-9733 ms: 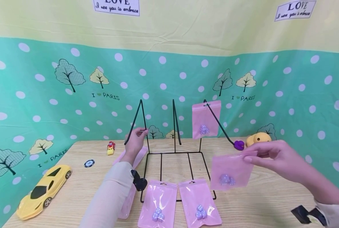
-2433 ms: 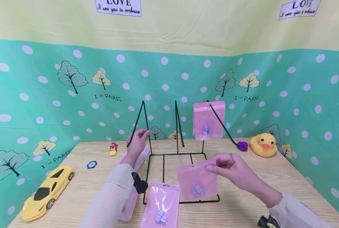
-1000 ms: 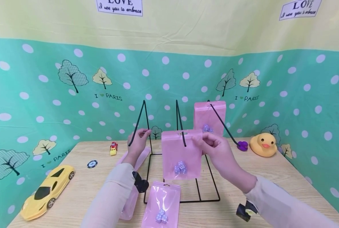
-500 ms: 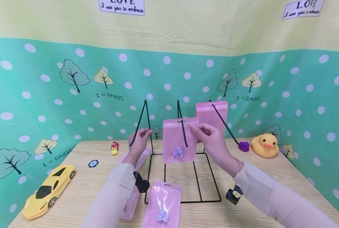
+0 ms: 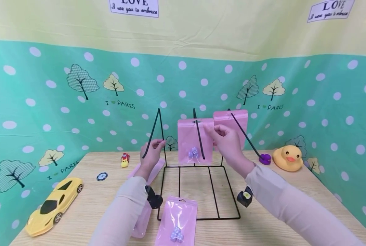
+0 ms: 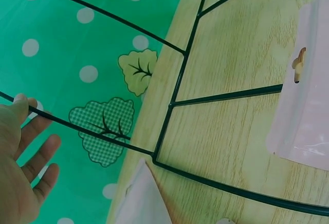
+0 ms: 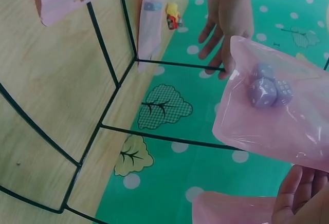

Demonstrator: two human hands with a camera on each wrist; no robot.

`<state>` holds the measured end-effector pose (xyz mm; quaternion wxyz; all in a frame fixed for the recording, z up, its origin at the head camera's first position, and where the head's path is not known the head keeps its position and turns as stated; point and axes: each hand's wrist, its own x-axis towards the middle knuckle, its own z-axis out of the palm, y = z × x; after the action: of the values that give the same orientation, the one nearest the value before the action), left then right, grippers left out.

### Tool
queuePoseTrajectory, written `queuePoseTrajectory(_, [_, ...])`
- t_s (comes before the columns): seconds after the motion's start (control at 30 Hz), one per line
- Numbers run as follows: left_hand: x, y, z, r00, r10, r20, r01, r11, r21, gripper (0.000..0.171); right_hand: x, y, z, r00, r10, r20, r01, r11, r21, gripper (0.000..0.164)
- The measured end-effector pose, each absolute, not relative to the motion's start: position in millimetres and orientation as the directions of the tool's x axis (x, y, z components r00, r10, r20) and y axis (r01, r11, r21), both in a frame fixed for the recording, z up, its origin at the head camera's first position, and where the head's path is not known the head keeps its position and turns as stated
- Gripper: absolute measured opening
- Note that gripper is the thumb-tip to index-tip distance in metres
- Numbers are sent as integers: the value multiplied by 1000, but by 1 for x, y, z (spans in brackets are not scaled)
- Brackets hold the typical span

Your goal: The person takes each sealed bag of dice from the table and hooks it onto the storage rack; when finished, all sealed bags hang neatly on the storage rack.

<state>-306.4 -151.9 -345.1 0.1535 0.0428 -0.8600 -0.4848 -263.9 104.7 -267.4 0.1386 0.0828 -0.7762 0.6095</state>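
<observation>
My left hand [image 5: 152,153] pinches the left upright [image 6: 72,123] of a black wire display rack [image 5: 186,166], between thumb and forefinger. My right hand [image 5: 229,141] pinches the upper right edge of a pink zip pouch [image 5: 186,140]. The rack's middle prong [image 5: 200,145] passes through that pouch's hang hole. Several lilac dice [image 7: 263,91] sit inside it. Behind my right hand, pink pouches [image 5: 230,118] hang on the right prong, partly hidden. Another dice pouch [image 5: 177,218] lies at the front of the rack's base. The left prong [image 5: 150,136] carries nothing.
A further pink pouch [image 5: 143,218] lies left of the rack, partly under my left forearm. On the wooden table also stand a yellow toy car [image 5: 55,206], a poker chip [image 5: 102,176], a small red-yellow toy [image 5: 125,160], a purple toy [image 5: 265,159] and a yellow duck [image 5: 287,158].
A second pouch joined the right prong. My right hand took another from the front, brought it onto the middle prong and slid it up and back. My left hand kept its hold.
</observation>
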Motion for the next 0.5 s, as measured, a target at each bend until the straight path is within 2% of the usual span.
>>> queuePoseTrajectory(0.27, [-305,-152,-345,-947,-221,235,96,503,859,32,-276,101,-263,-938,68,339,-305,299,-904,40])
queuePoseTrajectory(0.5, [-304,-153,-346,-942,-220,254,116,497,860,30,-286,99,-259,-932,59,357,-330,268,-905,36])
